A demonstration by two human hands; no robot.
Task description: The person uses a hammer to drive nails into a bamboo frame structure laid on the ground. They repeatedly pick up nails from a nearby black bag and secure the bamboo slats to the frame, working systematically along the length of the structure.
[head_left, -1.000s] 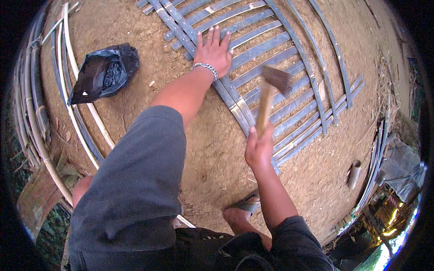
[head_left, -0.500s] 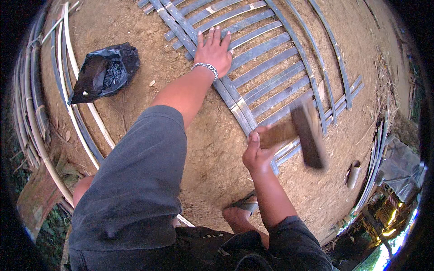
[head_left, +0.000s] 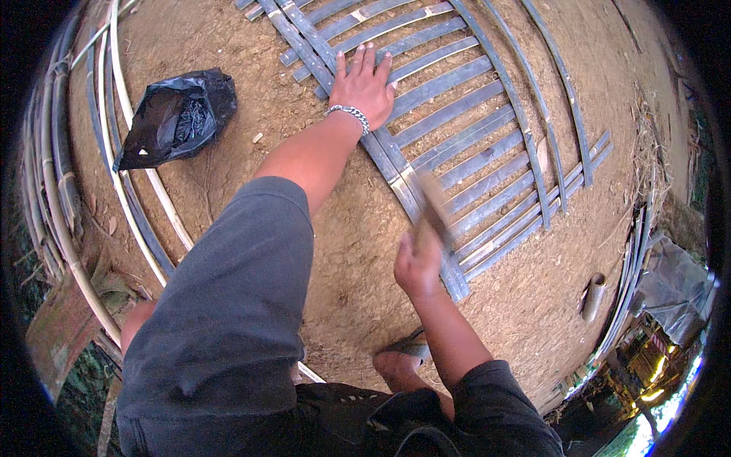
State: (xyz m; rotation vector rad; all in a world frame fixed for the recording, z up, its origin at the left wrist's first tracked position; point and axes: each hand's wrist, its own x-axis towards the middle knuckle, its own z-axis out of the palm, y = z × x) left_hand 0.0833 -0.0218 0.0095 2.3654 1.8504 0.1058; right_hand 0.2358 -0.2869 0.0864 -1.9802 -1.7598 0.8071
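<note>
A lattice of dark, narrow slats, apparently split bamboo (head_left: 449,99), lies on bare earth, its crosspieces running between longer side strips. My left hand (head_left: 364,95), with a chain bracelet at the wrist, rests with fingers outstretched on the near side strips (head_left: 396,183). In my right hand (head_left: 419,263) is a hammer (head_left: 435,209), gripped by its handle. Motion blurs the hammer's head, which is over the lower part of those near strips; whether it touches them I cannot tell.
A black plastic bag (head_left: 217,99), open and holding a heap of small thin dark pieces, sits on the ground to the left. Long poles (head_left: 65,167) and pale strips (head_left: 126,164) lie farther left. On the right are a short tube (head_left: 594,297) and more long strips (head_left: 630,266).
My right hand has swung the hammer left and down from the crosspieces to the near side strips. My left hand stays put on the lattice.
</note>
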